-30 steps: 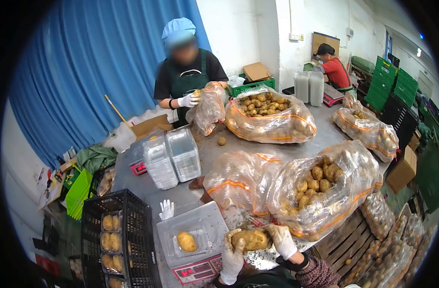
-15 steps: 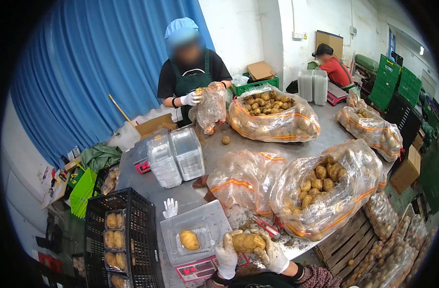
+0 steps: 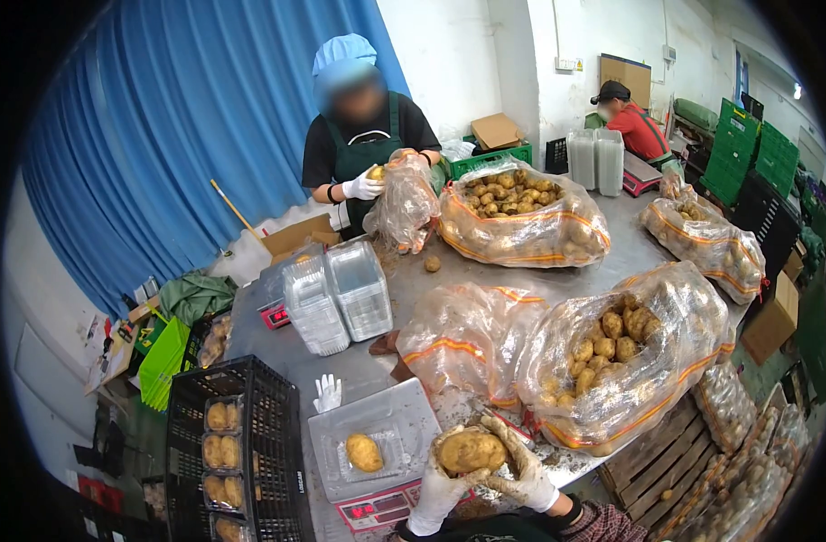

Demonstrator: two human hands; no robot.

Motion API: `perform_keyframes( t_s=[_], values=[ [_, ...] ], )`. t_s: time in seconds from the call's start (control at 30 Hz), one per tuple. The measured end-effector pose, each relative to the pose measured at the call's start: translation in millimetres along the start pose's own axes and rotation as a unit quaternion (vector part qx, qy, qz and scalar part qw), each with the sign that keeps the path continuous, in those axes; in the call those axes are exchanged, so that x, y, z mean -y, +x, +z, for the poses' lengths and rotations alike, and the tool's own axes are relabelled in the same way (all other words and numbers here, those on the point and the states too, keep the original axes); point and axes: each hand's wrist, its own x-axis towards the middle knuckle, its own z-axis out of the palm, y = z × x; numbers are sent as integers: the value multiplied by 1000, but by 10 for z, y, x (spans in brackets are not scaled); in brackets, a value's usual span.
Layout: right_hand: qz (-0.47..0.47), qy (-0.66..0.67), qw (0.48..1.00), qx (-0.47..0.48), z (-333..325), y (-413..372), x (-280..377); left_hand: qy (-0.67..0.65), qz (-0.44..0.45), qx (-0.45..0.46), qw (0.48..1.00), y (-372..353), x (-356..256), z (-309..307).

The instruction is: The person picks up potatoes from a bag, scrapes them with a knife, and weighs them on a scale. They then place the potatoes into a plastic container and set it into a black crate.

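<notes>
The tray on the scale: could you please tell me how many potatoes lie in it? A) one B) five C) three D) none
A: one potato lies in the tray on the scale; the left hand and right hand hold a second potato beside it.

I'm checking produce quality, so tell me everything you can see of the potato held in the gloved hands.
The potato is large and roundish-oval, with yellow-brown, matte skin specked with dirt. It looks whole. It is held up near the bottom of the view, over the table edge, between two white-gloved hands. The left hand cups it from below and from the left, and the right hand wraps its right side. It is just right of the clear tray and does not touch it.
</notes>
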Motion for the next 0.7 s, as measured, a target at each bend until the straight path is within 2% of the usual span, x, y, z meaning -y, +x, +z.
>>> perform_keyframes(
  t_s=[0.07,0.13,0.2,0.23,0.33,0.4,0.47,0.53,0.57,0.6,0.63,0.67,0.7],
  values=[
    [66,135,989,10,-31,24,33,-25,-22,1,999,-8,-78,-22],
    [92,124,988,1,-52,0,3,-50,-44,1,998,0,-57,-42],
    [23,-118,993,13,-45,6,28,57,56,-42,996,26,18,-57],
    [-25,-154,988,-16,13,23,83,57,56,-44,996,4,35,-57],
    [-7,-152,988,-15,75,-4,73,134,53,-108,984,-56,-19,-56],
    [-7,-137,990,28,85,56,199,202,49,-124,970,-68,29,-115],
    [52,-182,975,119,130,139,295,251,41,-169,952,-108,14,-208],
    [26,-186,971,146,201,229,191,343,25,-136,929,-120,48,-420],
    [4,-179,973,146,258,267,58,435,-40,-102,894,-106,-38,-581],
    [-18,-172,975,143,299,313,-44,343,11,-177,922,-106,-126,-648],
    [-40,-201,970,129,417,392,-103,368,11,-206,907,-105,-143,-855],
    [-40,-203,970,125,553,489,-140,605,55,-233,759,-131,-66,-1098],
    [-17,-241,961,136,698,584,-175,631,59,-183,752,-133,-19,-1363]
  ],
)
